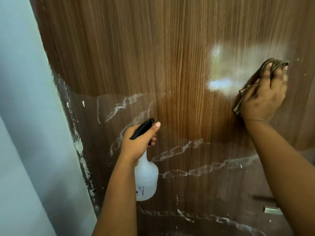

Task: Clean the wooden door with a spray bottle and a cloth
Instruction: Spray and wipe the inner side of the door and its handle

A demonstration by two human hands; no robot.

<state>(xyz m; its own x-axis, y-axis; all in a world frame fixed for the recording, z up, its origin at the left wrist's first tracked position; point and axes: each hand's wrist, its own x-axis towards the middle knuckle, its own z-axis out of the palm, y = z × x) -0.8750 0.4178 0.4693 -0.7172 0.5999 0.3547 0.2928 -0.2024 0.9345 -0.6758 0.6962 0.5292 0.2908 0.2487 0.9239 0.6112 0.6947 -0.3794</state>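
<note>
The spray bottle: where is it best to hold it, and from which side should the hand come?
Hold the spray bottle by its thin neck, under the black trigger head, coming from behind it. The neck is narrow enough for fingers to wrap, the body below is wide. The left hand grips it this way.

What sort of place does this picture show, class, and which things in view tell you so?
Probably indoors, at a room doorway, perhaps recently painted. A wood-grain door with whitish smears meets a pale painted wall, a metal handle shows low right, and paint flecks line the door's edge.
</note>
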